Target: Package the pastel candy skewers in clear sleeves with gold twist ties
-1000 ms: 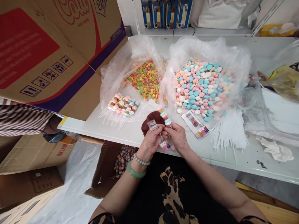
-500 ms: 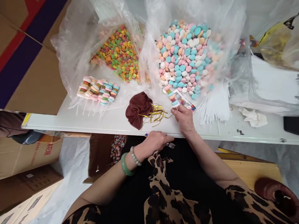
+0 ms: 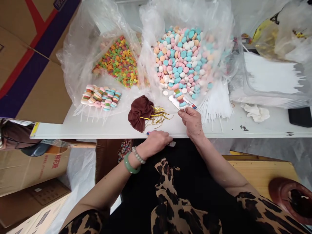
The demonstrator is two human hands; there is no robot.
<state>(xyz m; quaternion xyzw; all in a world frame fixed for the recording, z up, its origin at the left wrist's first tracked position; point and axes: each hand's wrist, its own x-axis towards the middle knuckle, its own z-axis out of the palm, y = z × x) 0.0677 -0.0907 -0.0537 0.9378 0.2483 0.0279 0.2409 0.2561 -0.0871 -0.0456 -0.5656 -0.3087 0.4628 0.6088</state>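
My right hand (image 3: 191,122) pinches the stick of a candy skewer (image 3: 179,97), whose stacked colored candies stand above my fingertips, over a printed card (image 3: 174,102). My left hand (image 3: 158,142) is at the table's front edge, fingers curled round a small clear packet (image 3: 172,143) that sticks out at its right. Just beyond it lie a brown cloth scrunchie (image 3: 140,113) and gold twist ties (image 3: 159,116). Finished-looking candy skewers (image 3: 99,97) lie in a row on the left.
Behind are a bag of ring candies (image 3: 122,61) and a bag of pastel candies (image 3: 180,61). White sticks (image 3: 215,104), a crumpled tissue (image 3: 257,112) and a clear tray of white sticks (image 3: 273,73) are on the right. A cardboard box (image 3: 46,94) stands at the left.
The view has shifted, so the table contents sit further left on the right side. My left hand has moved slightly up toward the table edge. My right hand still holds the skewer.
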